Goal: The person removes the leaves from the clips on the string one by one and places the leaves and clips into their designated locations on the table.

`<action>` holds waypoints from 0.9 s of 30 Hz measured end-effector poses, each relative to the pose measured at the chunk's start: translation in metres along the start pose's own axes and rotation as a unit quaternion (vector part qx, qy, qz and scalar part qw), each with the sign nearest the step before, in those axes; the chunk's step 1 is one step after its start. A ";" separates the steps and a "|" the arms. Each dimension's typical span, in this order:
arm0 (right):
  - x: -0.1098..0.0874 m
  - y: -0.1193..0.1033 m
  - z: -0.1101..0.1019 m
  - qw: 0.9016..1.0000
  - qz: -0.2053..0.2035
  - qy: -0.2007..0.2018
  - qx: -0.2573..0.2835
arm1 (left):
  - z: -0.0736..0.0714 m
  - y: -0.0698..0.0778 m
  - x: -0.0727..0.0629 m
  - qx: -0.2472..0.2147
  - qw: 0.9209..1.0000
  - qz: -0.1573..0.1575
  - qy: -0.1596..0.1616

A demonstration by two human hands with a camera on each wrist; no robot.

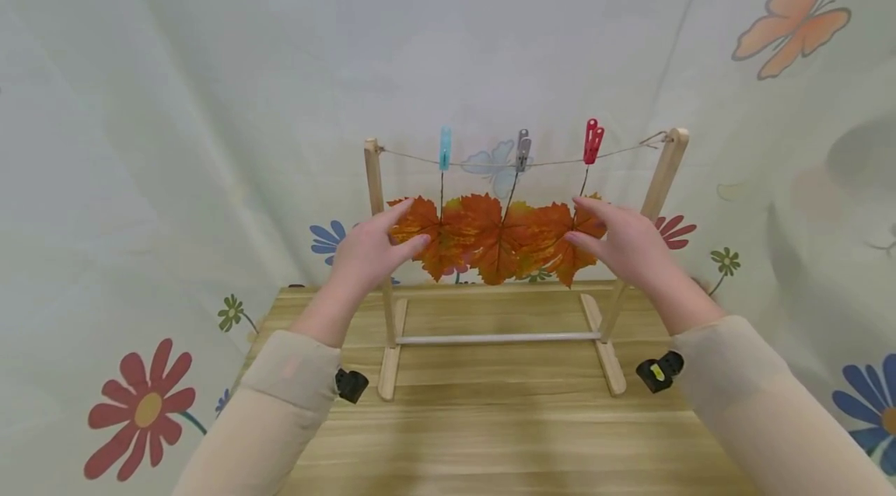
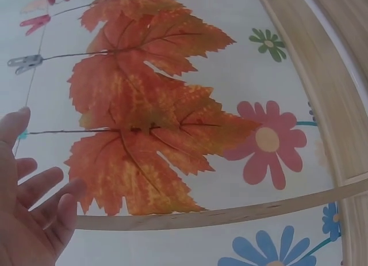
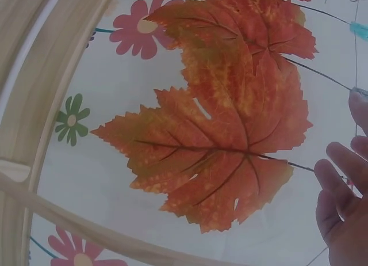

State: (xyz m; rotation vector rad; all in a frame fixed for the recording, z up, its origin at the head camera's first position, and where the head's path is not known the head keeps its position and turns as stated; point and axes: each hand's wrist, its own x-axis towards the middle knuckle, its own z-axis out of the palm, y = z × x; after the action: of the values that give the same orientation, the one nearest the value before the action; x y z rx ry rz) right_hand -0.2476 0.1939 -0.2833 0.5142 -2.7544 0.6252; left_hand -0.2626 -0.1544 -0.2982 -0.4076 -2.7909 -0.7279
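Observation:
Three orange artificial maple leaves hang side by side: the left leaf (image 1: 439, 251), the middle leaf (image 1: 495, 251) and the right leaf (image 1: 560, 247). Their dark stems are clipped to a thin string (image 1: 556, 162) by a light blue clothespin (image 1: 444, 148), a grey clothespin (image 1: 523, 151) and a red clothespin (image 1: 592, 143). My left hand (image 1: 369, 247) is beside the left leaf with loose, parted fingers. Near the right leaf, my right hand (image 1: 630, 243) has thumb and fingers apart. Neither hand holds anything; whether fingertips brush the leaves cannot be told.
The string is tied between two posts of a wooden stand (image 1: 661, 173), which has flat feet and a white crossbar (image 1: 497, 338). It stands on a wood-grain table (image 1: 490, 426). Behind hangs a pale curtain (image 1: 490, 29) printed with flowers and butterflies.

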 end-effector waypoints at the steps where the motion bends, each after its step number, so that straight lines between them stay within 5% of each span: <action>1: 0.001 -0.001 0.000 1.000 -0.002 0.000 0.005 | -0.001 0.001 0.001 -0.004 1.000 0.000 0.002; 11: 0.009 -0.007 0.006 0.999 -0.006 -0.009 0.044 | -0.011 0.007 0.007 -0.035 0.999 0.016 0.022; 19: 0.015 -0.011 0.015 0.996 0.004 -0.016 0.091 | -0.016 0.012 0.012 -0.103 0.990 0.063 0.070; 27: 0.022 -0.016 0.025 0.990 0.019 -0.024 0.136 | -0.020 0.018 0.020 -0.159 0.983 0.042 0.075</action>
State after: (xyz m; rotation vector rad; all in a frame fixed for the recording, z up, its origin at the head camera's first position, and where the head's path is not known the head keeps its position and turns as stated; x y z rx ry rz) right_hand -0.2661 0.1627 -0.2919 0.5418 -2.7436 1.0200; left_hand -0.2724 -0.1448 -0.2674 -0.5002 -2.5040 -1.1396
